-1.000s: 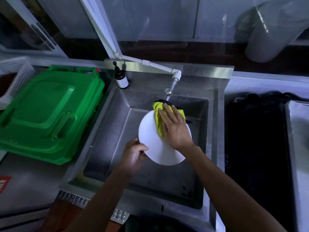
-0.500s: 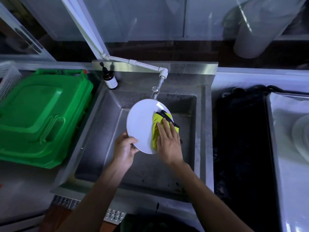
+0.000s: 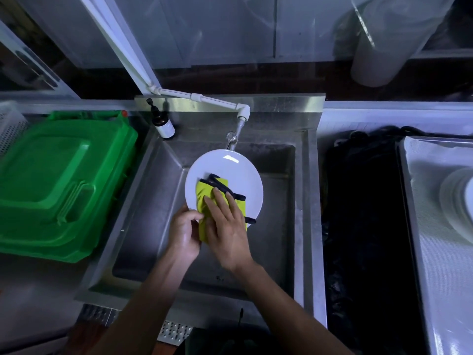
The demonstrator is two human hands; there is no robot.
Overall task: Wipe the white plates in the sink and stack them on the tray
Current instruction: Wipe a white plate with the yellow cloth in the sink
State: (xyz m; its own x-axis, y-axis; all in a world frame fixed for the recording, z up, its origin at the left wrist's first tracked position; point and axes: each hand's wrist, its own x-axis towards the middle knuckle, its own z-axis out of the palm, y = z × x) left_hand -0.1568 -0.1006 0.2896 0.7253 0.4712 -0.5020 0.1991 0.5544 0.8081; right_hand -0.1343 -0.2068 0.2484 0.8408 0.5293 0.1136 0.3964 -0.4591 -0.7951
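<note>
A round white plate [image 3: 230, 170] is held tilted above the steel sink [image 3: 302, 201]. My left hand [image 3: 184, 231] grips its lower left rim, thumb on the face. My right hand [image 3: 226, 226] lies flat with straight fingers on a yellow cloth with dark edging [image 3: 204, 194], pressing it against the plate's lower half. At the far right a stack of white plates [image 3: 458, 201] sits on a pale tray [image 3: 435, 265], cut off by the frame edge.
A tap [image 3: 234, 135] on a white pipe hangs just behind the plate. A dark soap bottle [image 3: 163, 124] stands at the sink's back left corner. A green lidded bin [image 3: 56, 185] lies left of the sink. A black area [image 3: 363, 226] separates sink and tray.
The plate now faces me more fully. My right hand and the cloth slid down to its lower part, close to my left hand. The view shifted right, showing the tray.
</note>
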